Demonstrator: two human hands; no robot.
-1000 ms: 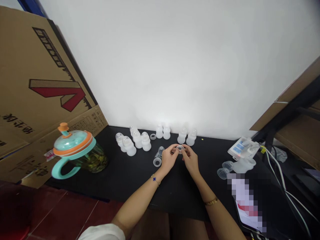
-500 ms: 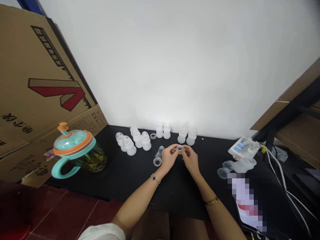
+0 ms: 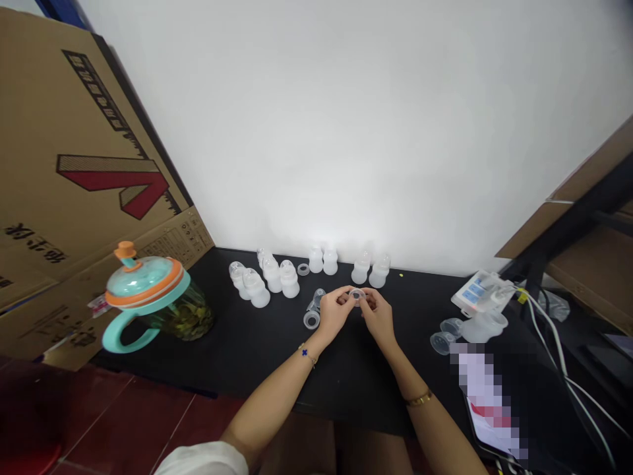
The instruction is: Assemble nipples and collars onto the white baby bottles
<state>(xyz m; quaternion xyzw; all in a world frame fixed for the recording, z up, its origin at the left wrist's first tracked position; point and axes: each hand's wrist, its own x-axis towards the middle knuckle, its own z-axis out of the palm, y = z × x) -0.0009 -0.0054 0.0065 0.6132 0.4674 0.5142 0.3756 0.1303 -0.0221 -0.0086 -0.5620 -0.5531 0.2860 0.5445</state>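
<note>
In the head view, the left hand (image 3: 334, 315) and right hand (image 3: 379, 318) are clamping their fingertip grip on a translucent bottle collar (image 3: 357, 295) over the bench (image 3: 247, 356), near the baby bottles (image 3: 380, 272); little is visibly changing from a second ago, so handling is apparently continuing.

Behind the black surface (image 3: 247, 356) there is a plain white wall (image 3: 346, 132), brighter in its lower middle part and greyer toward the upper right corner. On the left, large brown cardboard (image 3: 39, 119) with dark printing rises beside the surface, and a blue bar (image 3: 64, 16) is above it. On the right stands a dark frame (image 3: 558, 224) with brown boards. The floor (image 3: 128, 425) has dark red tiles with pale joints.
</note>
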